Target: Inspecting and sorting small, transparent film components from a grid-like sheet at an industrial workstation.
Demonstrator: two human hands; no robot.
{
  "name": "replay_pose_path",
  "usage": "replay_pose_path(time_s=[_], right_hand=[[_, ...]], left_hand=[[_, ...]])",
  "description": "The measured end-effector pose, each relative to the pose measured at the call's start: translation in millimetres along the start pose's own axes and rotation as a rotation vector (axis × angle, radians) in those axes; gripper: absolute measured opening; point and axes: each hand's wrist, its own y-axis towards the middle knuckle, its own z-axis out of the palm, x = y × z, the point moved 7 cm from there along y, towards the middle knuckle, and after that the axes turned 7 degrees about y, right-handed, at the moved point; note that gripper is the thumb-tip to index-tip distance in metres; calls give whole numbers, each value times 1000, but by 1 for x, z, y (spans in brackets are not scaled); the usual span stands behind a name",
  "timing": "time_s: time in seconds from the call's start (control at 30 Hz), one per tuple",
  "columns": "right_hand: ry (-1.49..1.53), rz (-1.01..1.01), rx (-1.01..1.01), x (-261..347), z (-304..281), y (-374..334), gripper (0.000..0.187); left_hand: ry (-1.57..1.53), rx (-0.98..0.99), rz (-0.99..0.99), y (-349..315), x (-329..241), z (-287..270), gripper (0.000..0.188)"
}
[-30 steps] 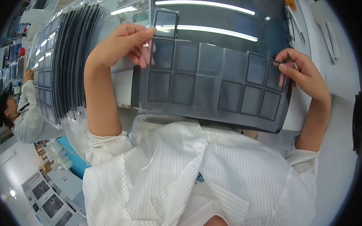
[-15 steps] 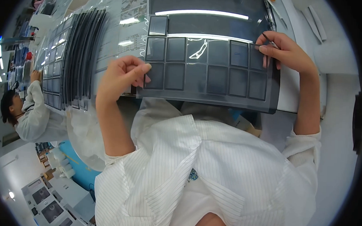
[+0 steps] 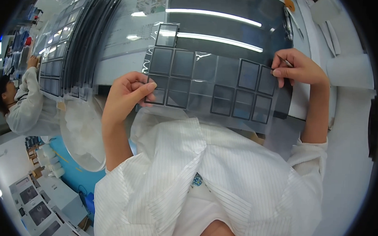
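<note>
Between my two hands is a clear plastic sheet [image 3: 204, 69] carrying several square panels with black frames, such as the framed panel [image 3: 248, 74] near its right end. My left hand [image 3: 130, 95] pinches the sheet's left edge between thumb and fingers. At the upper right corner, my right hand [image 3: 300, 69] grips the sheet with thumb and forefinger. A thin, pointed dark tool [image 3: 287, 62] also sits in the right hand's fingers; its exact kind is unclear. The sheet tilts, its near edge hanging over my lap.
A dark, glossy mat [image 3: 226, 29] reflecting ceiling lights lies beyond the sheet. To the left stands a stack of similar panel sheets [image 3: 80, 45]. Beside my left arm is a bag of white material [image 3: 83, 130]. A co-worker [image 3: 23, 98] sits at the far left.
Both hands have drawn the sheet nearer to my body, and it now slants down to the right. More of the dark mat shows behind it. The view has shifted slightly too.
</note>
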Motion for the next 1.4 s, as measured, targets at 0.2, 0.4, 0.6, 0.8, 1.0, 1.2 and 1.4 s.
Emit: replay_pose_path(time_s=[0.2, 0.4, 0.6, 0.8, 1.0, 1.2, 1.4], right_hand=[[-34, -26, -77, 2, -3, 5, 19], [-81, 0, -168, -9, -19, -3, 24], [-150, -54, -433, -13, -23, -3, 31], [-222, -188, -580, 26, 3, -18, 35], [-468, -513, -554, 92, 70, -14, 31], [-669, -748, -438, 143, 139, 14, 20], [-647, -904, -362, 159, 173, 42, 19]], left_hand=[[-50, -69, 50, -12, 7, 0, 15], [17, -115, 97, -18, 1, -4, 33], [75, -83, 217, -21, -2, -12, 64], [41, 55, 361, -11, -9, -3, 67], [47, 187, 372, -8, -7, -9, 61], [70, 286, 344, -8, -4, -8, 68], [-24, 316, 318, -6, 1, -5, 71]])
